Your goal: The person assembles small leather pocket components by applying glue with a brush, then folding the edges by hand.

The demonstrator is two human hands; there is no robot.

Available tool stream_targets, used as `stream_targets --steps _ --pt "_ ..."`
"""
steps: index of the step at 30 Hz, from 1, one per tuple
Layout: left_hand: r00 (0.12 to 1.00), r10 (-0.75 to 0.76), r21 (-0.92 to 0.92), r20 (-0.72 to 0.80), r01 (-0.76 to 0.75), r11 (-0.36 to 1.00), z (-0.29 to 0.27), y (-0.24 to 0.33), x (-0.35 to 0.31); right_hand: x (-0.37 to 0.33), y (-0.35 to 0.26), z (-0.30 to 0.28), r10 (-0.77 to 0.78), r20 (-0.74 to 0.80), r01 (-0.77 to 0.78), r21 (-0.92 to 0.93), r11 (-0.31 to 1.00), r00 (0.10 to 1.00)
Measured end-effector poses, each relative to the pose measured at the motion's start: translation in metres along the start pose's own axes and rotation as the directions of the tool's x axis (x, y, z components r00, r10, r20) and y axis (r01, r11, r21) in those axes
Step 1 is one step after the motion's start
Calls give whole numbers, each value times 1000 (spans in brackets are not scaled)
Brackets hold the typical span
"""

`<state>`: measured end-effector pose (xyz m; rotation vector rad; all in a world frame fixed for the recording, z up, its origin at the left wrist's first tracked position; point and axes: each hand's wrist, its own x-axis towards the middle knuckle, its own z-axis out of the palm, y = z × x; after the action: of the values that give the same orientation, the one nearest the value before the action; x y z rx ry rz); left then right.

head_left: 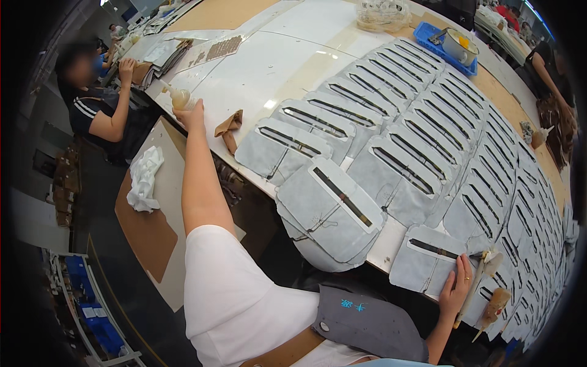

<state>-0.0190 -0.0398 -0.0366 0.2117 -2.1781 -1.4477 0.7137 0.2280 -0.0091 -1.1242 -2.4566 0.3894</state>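
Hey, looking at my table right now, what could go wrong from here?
The stack of grey panels hangs over the edge of the table, so a bump might send some down. The pale bottle in the left hand is near the table's edge too and could fall if it slips. The stick-like tool beside the right hand might smear the nearby panels.

Light was bright over the white tabletop [293, 40], with small glare patches; a bluish tube lamp [538, 18] glowed upper right. Floor [119, 257] at left sat dim. Fisheye bent edges, rim went black. Far background looked soft; co-worker's head [76, 66] blurred.
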Motion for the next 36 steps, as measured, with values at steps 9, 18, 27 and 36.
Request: stream_targets --steps 9,18,27,36 --pt "881 -387 -926 274 350 142 55 71 21 -5 6 5 -40 -25 39 -57 998 999" --pt "681 -599 -900 420 227 -373 46 179 -4 -1 24 7 -109 -1 109 -38 993 994" --pt "665 -556 -845 498 229 -484 25 195 4 3 20 4 -131 7 131 -103 986 991" --pt "639 -607 -876 473 266 -403 16 181 12 0 12 4 -90 0 90 -47 995 996"
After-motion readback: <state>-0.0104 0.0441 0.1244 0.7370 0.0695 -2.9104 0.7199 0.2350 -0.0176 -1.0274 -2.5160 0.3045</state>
